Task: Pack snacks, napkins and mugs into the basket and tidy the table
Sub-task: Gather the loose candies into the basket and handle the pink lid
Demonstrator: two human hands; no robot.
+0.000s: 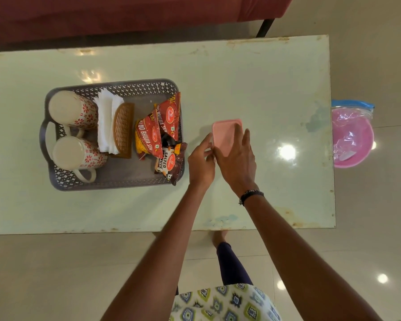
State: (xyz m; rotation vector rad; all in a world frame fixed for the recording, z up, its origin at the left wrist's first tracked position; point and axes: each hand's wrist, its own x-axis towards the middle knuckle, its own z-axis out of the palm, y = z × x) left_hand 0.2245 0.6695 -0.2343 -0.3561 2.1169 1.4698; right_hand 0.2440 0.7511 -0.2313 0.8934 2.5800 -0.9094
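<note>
Hands meet over a pink container [225, 135] lying on the pale table [264, 89], just right of the basket [116, 89]. The right hand [237, 162] lies flat across the container's near end, palm down, fingers [247, 140] spread and stretched forward over its lid, so that the far part of the pink shape shows beyond the fingertips. The left hand [200, 162] comes in at the container's left edge, thumb and fingers lightly curled and pinching at the near left corner; how firm that grip is I cannot tell. A dark beaded bracelet [250, 195] circles the right wrist.

The grey lattice basket sits on the left half of the table, well clear of both hands except that its right wall is near the left hand. Inside it, two mugs [75, 130] with red flower patterns lie on their sides at the left end, handles toward the near side. Beside them stands a brown woven holder [123, 128] with white napkins [105, 121] in it. At the right end lean two red snack packets [158, 130] and a dark packet of salted peanuts [170, 163], partly overlapping the basket's rim.

Past the table's right edge, a pink bin [352, 135] with a clear plastic liner stands on the floor.
</note>
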